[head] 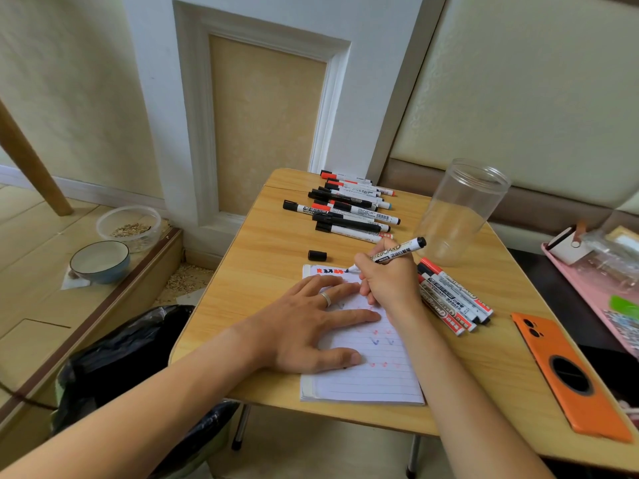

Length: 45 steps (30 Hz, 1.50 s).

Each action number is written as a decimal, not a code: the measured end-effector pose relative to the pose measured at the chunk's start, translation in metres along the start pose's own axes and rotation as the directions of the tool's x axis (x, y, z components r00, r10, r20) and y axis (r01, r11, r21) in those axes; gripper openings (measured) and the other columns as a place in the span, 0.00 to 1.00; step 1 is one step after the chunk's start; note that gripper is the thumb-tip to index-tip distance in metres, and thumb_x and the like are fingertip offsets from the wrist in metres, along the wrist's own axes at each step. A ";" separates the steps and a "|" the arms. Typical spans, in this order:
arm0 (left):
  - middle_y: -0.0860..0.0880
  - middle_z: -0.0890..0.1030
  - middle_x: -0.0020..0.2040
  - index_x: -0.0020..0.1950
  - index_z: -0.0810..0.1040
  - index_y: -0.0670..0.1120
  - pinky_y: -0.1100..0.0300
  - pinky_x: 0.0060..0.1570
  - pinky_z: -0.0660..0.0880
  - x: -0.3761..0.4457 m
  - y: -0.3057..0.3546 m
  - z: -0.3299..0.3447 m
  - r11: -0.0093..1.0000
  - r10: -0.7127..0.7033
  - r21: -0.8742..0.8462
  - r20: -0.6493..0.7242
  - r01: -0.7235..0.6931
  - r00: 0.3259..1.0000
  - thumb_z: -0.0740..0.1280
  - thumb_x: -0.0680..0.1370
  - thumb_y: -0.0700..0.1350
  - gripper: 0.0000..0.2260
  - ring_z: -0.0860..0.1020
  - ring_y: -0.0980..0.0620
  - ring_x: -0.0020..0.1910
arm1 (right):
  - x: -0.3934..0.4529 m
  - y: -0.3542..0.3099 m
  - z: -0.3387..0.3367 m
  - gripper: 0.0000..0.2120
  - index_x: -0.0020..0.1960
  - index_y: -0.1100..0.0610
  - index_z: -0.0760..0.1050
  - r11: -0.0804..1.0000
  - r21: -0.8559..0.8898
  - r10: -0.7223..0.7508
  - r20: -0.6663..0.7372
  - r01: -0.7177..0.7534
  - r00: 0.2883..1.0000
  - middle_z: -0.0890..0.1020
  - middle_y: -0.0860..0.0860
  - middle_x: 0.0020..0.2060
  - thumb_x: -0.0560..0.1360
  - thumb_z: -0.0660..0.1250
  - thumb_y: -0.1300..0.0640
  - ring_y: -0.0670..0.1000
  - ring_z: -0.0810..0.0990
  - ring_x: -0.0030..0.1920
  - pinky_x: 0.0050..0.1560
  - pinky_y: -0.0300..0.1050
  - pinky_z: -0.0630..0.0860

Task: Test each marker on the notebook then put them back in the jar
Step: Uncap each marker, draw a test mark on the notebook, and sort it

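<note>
A wooden table carries a notebook under the left hand. A black cap, a marker row and the jar lie beyond the hands. More markers and an orange phone sit right of the right hand.

1 jar, 1 notebook, 1 loose cap — markers: 1 held, 4 beside it.

Notebook lies on the bench, near its front edge, centre. Left hand flat on the page; right hand just right of it, holding a marker w/ tip on the page's top edge. Loose cap just behind the notebook, to the left. Row of markers further back. Jar back-right, upright. Small marker pile right of the notebook, in front of the jar. Phone at the right edge. Two bowls on the floor, left of the bench.
</note>
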State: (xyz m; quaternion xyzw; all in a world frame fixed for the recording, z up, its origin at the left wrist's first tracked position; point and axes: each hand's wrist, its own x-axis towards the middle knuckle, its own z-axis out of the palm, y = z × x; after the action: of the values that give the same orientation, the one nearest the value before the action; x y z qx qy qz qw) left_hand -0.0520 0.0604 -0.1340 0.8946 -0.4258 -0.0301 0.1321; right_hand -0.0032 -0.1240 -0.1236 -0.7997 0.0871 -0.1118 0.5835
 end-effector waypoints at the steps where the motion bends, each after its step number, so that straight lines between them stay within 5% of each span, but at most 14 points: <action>1: 0.53 0.49 0.84 0.80 0.50 0.70 0.57 0.75 0.37 0.000 0.000 0.000 1.000 0.002 0.000 0.000 -0.002 1.000 0.54 0.80 0.69 0.29 0.40 0.54 0.80 | 0.000 0.000 0.000 0.08 0.47 0.56 0.70 1.000 -0.005 -0.003 0.001 0.003 1.000 0.78 0.56 0.27 0.76 0.70 0.61 0.52 0.74 0.21 0.22 0.40 0.67; 14: 0.53 0.49 0.84 0.80 0.49 0.70 0.47 0.80 0.43 0.000 -0.002 0.002 1.000 0.007 0.026 0.001 -0.007 1.000 0.52 0.80 0.71 0.29 0.41 0.52 0.81 | -0.002 0.001 0.000 0.09 0.45 0.56 0.69 1.000 -0.018 -0.011 0.006 0.011 1.000 0.76 0.55 0.26 0.75 0.71 0.61 0.52 0.73 0.21 0.22 0.40 0.66; 36: 0.53 0.48 0.84 0.79 0.49 0.71 0.57 0.75 0.36 -0.001 -0.002 0.001 1.000 0.003 -0.004 0.003 -0.003 1.000 0.52 0.79 0.71 0.29 0.40 0.54 0.80 | 0.001 0.003 0.000 0.08 0.47 0.57 0.71 1.000 -0.010 -0.022 -0.021 0.022 1.000 0.78 0.54 0.25 0.76 0.71 0.61 0.53 0.75 0.22 0.22 0.39 0.66; 45: 0.53 0.48 0.84 0.79 0.49 0.71 0.47 0.80 0.42 0.000 -0.005 0.005 1.000 0.015 0.011 -0.010 -0.015 1.000 0.52 0.79 0.72 0.29 0.41 0.53 0.81 | -0.003 0.003 -0.001 0.08 0.44 0.56 0.71 0.998 -0.044 -0.034 0.033 0.036 0.999 0.77 0.56 0.25 0.75 0.71 0.61 0.54 0.74 0.23 0.22 0.40 0.66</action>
State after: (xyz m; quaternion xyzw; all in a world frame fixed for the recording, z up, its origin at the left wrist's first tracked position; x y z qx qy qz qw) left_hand -0.0487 0.0621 -0.1402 0.8923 -0.4320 -0.0222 0.1294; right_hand -0.0063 -0.1246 -0.1264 -0.8157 0.0660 -0.1071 0.5646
